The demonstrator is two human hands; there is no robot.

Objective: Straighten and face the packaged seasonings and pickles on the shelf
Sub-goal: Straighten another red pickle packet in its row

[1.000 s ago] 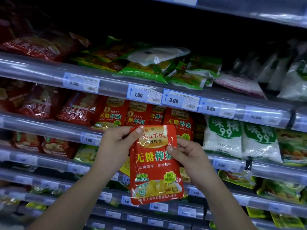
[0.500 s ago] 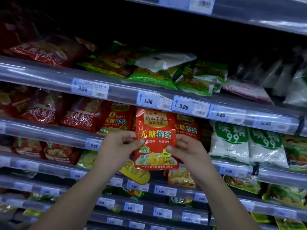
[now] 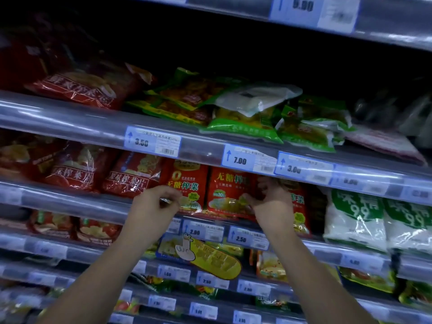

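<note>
Two red pickle packets with yellow and green characters stand upright side by side on the second shelf. My left hand [image 3: 155, 204] pinches the shiny lower left corner of the left red packet [image 3: 187, 183]. The fingers of my right hand [image 3: 272, 202] close on the lower right edge of the right red packet [image 3: 228, 190]. A third red packet [image 3: 299, 206] stands behind my right hand, mostly hidden. Both packets face forward under the 7.00 price tag [image 3: 240, 159].
Red bags [image 3: 77, 169] fill the shelf to the left, and white bags marked 99 [image 3: 357, 216] stand to the right. Green and yellow packets [image 3: 243, 122] lie in a loose heap on the shelf above. A yellow duck sign [image 3: 205, 256] juts out from the rail below.
The red packet that both hands held out in front of the shelf has moved up and back into the second-shelf row. Both hands followed it in, and the view has moved closer.
</note>
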